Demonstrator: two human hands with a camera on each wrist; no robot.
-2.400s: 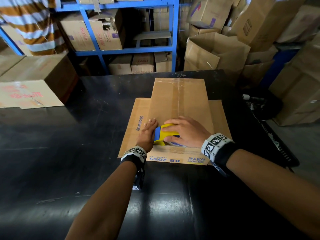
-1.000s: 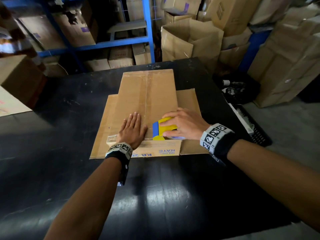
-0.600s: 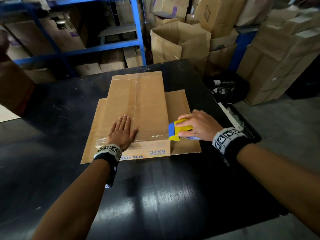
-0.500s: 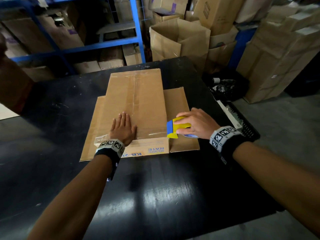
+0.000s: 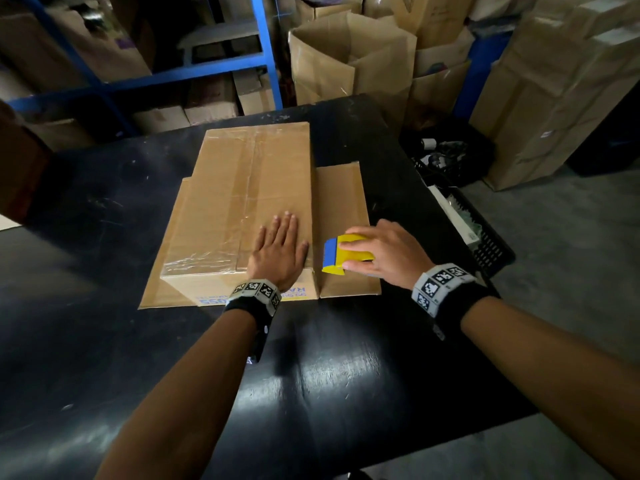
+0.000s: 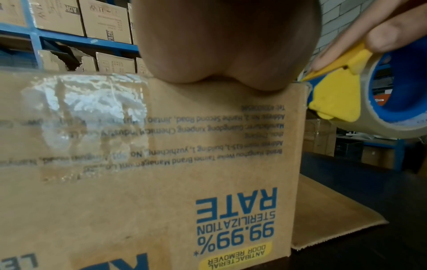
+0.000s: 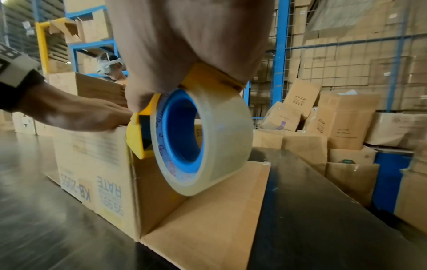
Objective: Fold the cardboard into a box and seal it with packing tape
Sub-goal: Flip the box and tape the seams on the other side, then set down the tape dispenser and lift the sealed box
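A brown cardboard box (image 5: 256, 188) stands on the black table (image 5: 346, 393), its top flaps folded shut and its bottom flaps splayed flat. Clear tape (image 5: 201, 261) runs across the near top edge and down the front face (image 6: 87, 118). My left hand (image 5: 278, 247) lies flat with straight fingers on the box's near right top corner. My right hand (image 5: 384, 252) grips a yellow and blue tape dispenser (image 5: 343, 254) just off the box's right edge, above the right flap (image 7: 208, 219). The clear tape roll (image 7: 203, 138) sits in the dispenser.
Blue shelving (image 5: 263, 53) with cartons stands behind the table. Open and stacked cardboard boxes (image 5: 353, 60) crowd the back and right. A black crate (image 5: 485, 237) sits by the table's right edge. Another person (image 7: 110, 67) stands behind a box in the right wrist view.
My right hand has drawn the dispenser rightward along the near top edge and past the box's right corner. My left hand slid right along the top to the near right corner.
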